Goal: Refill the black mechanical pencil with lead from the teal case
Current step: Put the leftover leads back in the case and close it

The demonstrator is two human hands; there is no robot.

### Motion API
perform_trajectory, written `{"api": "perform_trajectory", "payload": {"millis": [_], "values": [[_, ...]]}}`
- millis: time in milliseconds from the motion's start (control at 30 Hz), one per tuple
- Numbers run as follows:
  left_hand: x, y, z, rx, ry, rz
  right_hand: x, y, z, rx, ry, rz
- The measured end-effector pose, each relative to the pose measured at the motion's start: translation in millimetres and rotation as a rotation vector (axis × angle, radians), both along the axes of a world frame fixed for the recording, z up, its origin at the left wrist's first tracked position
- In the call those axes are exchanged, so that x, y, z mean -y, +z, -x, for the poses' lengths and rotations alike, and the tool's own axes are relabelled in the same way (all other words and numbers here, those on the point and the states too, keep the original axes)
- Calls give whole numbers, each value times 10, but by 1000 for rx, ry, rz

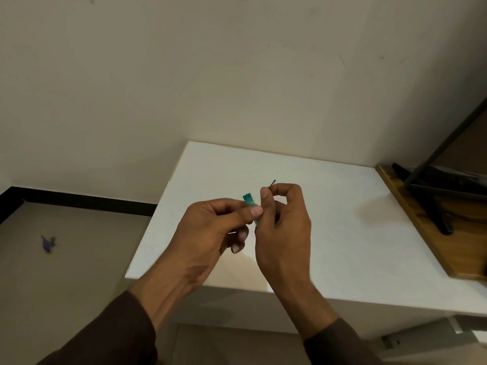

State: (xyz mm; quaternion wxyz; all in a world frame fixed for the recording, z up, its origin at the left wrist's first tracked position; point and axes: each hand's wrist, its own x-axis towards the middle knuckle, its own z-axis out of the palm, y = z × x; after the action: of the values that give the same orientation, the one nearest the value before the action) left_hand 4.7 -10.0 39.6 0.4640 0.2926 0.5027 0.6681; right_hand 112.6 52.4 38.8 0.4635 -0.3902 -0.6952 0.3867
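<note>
Above the desk [316,206] the left hand [210,227] pinched the teal case [249,200], the right hand [283,219] pinching thin lead [272,183], likely brittle, best held lightly near its end.

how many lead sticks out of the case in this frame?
1 thin dark lead stick at least, pinched in the right hand, poking up past the fingertips. It looks doubled, so possibly two. The left hand holds the small teal plastic case; more may be inside.
</note>
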Motion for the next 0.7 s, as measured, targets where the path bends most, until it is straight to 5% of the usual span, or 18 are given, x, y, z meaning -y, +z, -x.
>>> {"api": "perform_trajectory", "payload": {"millis": [533,700], "values": [[54,49,236,35,227,-48,7,-31,-19,87,-25,-67],[79,-15,117,-194,50,31,-23,-45,-3,68,-92,-95]]}}
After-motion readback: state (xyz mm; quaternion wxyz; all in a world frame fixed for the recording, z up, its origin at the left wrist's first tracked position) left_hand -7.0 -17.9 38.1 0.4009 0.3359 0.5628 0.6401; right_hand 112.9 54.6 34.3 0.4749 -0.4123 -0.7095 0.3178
